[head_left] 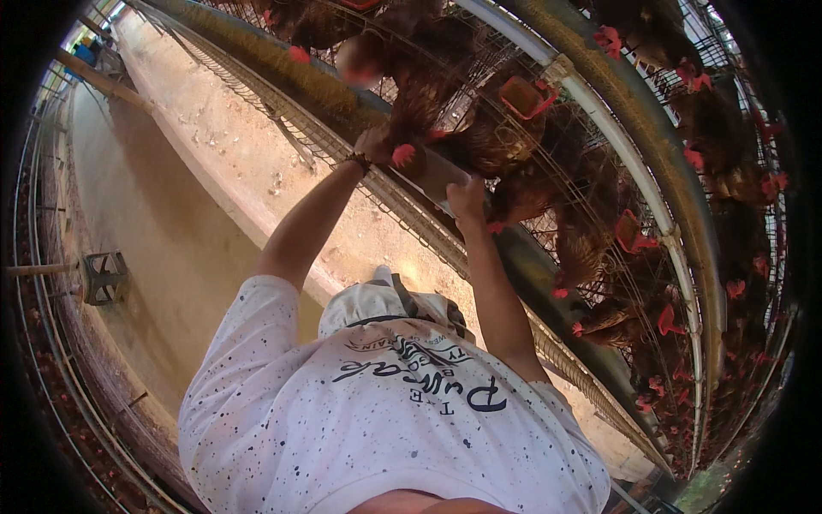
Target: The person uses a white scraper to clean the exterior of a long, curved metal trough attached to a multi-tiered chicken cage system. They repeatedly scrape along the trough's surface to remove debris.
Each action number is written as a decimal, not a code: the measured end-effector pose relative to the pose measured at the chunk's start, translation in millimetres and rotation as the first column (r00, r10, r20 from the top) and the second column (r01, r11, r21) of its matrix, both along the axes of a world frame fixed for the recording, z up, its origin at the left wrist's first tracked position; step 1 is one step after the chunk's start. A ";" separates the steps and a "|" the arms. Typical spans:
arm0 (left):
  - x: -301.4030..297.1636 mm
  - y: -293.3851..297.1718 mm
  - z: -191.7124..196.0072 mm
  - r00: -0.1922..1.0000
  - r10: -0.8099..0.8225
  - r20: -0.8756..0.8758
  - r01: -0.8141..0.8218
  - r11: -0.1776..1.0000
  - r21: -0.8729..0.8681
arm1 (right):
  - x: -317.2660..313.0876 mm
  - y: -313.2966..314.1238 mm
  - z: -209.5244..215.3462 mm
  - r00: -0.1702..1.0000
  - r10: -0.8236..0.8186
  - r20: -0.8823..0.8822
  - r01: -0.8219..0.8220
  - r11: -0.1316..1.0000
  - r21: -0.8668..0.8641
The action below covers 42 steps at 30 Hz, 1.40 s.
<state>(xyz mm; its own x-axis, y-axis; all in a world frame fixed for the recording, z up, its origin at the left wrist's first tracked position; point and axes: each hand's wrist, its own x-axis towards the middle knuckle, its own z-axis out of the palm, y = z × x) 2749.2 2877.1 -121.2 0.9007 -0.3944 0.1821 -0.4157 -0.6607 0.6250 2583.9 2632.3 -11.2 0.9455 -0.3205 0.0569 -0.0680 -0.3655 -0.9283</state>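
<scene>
Scoop [438,174], pale grey and flat-sided, is held up against the wire cage front [548,214], above the feed trough [531,265]; left hand [373,144], a dark band at its wrist, is clenched at the scoop's upper left end, touching it; right hand [467,201] grasps its lower right edge; brown hens [505,141] with red combs crowd behind the wire; concrete walkway [223,163] runs at far left.

I wore a white short-sleeved T-shirt [385,411] flecked with dark specks, dark lettering across the chest; dark band [360,160] on left wrist.
</scene>
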 end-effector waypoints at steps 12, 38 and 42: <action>-111.8 -40.8 97.4 0.943 0.280 -0.180 -0.320 0.610 -0.725 | -69.2 -39.0 -26.8 0.997 0.009 0.082 -0.044 0.900 0.434; -279.7 43.9 -65.3 0.524 0.358 -0.773 -0.851 0.184 -0.492 | -198.5 -85.2 113.9 0.880 0.476 0.012 -0.431 0.785 0.445; -346.2 105.5 -156.1 0.392 0.474 -0.788 -0.651 0.748 0.127 | -255.8 -190.6 135.5 0.976 0.205 -0.074 -0.183 0.957 0.226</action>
<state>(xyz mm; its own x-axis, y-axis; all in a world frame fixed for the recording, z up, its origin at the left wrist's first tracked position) 2402.9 2982.6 -277.3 0.7281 0.2166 -0.6503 0.6735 -0.4021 0.6202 2328.1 2441.7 124.3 0.9883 -0.1249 -0.0874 -0.1082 -0.1710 -0.9793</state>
